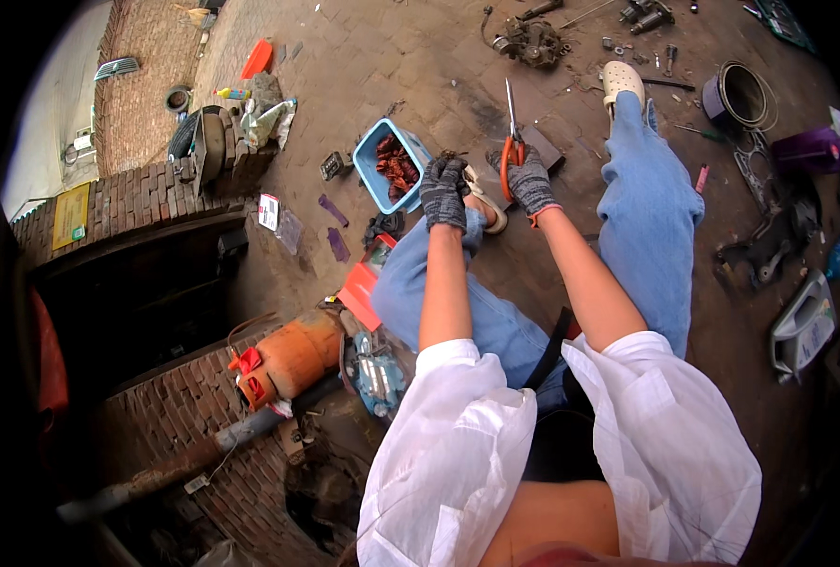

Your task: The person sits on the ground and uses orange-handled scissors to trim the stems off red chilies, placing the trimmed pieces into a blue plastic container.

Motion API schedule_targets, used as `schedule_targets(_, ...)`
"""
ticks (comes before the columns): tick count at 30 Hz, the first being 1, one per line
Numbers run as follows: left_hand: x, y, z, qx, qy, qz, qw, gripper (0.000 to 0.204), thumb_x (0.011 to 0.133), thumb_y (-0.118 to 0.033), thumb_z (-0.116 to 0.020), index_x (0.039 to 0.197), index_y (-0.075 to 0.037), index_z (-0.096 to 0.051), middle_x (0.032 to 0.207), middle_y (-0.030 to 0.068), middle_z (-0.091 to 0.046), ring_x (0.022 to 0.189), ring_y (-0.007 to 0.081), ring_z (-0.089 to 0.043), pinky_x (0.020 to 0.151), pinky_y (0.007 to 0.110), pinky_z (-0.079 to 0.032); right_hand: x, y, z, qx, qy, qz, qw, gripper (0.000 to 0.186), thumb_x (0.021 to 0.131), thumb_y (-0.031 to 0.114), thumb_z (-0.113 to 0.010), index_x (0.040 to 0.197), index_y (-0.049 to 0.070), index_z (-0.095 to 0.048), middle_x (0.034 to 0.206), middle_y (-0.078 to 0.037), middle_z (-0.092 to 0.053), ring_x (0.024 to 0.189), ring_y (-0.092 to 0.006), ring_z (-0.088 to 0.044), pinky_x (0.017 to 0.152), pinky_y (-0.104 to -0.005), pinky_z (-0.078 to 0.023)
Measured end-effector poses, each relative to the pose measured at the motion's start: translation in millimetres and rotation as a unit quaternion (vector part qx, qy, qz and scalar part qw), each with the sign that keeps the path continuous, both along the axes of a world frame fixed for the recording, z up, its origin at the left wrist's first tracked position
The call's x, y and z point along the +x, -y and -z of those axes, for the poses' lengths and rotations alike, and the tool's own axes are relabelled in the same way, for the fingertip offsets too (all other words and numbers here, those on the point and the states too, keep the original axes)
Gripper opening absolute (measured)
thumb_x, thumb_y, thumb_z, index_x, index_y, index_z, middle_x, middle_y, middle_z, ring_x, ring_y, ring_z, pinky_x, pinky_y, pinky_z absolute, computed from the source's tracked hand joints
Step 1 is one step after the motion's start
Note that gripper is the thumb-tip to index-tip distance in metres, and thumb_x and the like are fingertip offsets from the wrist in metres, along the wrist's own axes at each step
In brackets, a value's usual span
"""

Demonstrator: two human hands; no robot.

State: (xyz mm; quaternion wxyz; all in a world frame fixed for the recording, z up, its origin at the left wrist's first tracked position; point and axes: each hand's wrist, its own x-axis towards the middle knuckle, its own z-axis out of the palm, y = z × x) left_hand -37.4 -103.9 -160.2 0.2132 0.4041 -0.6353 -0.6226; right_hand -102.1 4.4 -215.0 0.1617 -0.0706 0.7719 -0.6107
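Right hand (531, 180): grasping orange-handled scissors (506, 163), blades pointing away. Left hand (445, 194): curled at right edge of blue basin (367, 168), contents unclear. Reddish-brown pieces (396, 165): inside basin. Apparent step: readying a cut; next calls for blades turned leftward.

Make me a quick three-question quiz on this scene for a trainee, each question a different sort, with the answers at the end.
1. Which hand holds the shears?
2. True or false: the tub stands to the right of the shears.
3. What is in the tub?
A) Water
B) Coppery pieces
C) White cups

Key:
1. The right hand.
2. False; it stands to their left.
3. B.
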Motion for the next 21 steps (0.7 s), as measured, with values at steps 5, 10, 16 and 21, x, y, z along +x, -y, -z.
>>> schedule_targets(5,-15,7,6,-0.304,0.025,0.103,0.947,0.013,0.074,-0.009,-0.056,0.086,-0.002,-0.056,0.068,0.002,-0.054,0.052,0.0086,-0.048,0.045,0.019,-0.04,-4,-27,-44,0.095,-0.076,-0.215,0.969,0.055,0.068,0.043,-0.057,0.101,0.001,-0.047,0.084,-0.02,-0.055,0.077,-0.0326,-0.054,0.069,-0.0373,-0.043)
schedule_targets(10,-13,7,15,-0.158,-0.027,0.084,0.984,0.014,0.075,-0.013,-0.056,0.087,-0.006,-0.054,0.061,-0.0003,-0.05,0.045,0.0073,-0.043,0.039,0.019,-0.036,8,-31,-43,0.174,-0.117,-0.342,0.916,0.05,0.072,0.038,-0.053,0.1,-0.002,-0.047,0.089,-0.024,-0.053,0.081,-0.0352,-0.053,0.07,-0.0388,-0.043)
schedule_targets(16,-15,2,14,-0.123,0.034,0.018,0.992,0.015,0.076,-0.016,-0.057,0.088,-0.007,-0.056,0.061,-0.0013,-0.05,0.045,0.0064,-0.044,0.038,0.018,-0.036,14,-30,-47,0.125,0.014,-0.344,0.93,0.044,0.073,0.034,-0.051,0.098,-0.001,-0.045,0.09,-0.024,-0.053,0.083,-0.0356,-0.052,0.07,-0.0397,-0.042)
schedule_targets(21,-8,5,7,-0.008,0.042,0.003,0.999,0.018,0.075,-0.013,-0.056,0.09,-0.003,-0.057,0.074,0.0019,-0.057,0.056,0.0083,-0.051,0.047,0.019,-0.041,16,-31,-63,0.138,0.018,-0.31,0.94,0.048,0.073,0.036,-0.05,0.103,-0.001,-0.042,0.092,-0.024,-0.053,0.085,-0.035,-0.052,0.072,-0.0392,-0.042)
